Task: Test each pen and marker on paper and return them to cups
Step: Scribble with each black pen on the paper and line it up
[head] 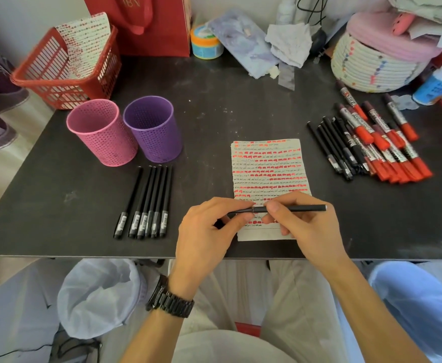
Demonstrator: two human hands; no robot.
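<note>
1. My wrists come in over the near edge of the tabletop (pixel 214 113), palms turned inward. The hands meet above the lower part of the paper (pixel 267 163).
2. My left hand (pixel 209 231) pinches the cap end of a black pen (pixel 301 208) between thumb and forefinger. My right hand (pixel 306 226) grips the barrel, thumb on top, with its other fingers (pixel 269 219) curled underneath. The pen lies level just above the sheet, tail pointing right.
3. The step in hand, as I judge it, is at the cap seam. The cap is either coming off for a test or going back on after one; I cannot tell which.
4. The next move calls for a straight pull or push along the pen's line. After that comes either a short stroke on the bare strip at the paper's bottom or a carry leftward.
5. Left of the paper lies a row of pens (pixel 148 200), six of them, black, side by side.
6. Beyond that row stand the pink cup (pixel 102 132) and purple cup (pixel 153 129), upright and just beside each other.
7. At the far right, well apart from the cups, a pile (pixel 369 145) of black pens and red markers waits.
</note>
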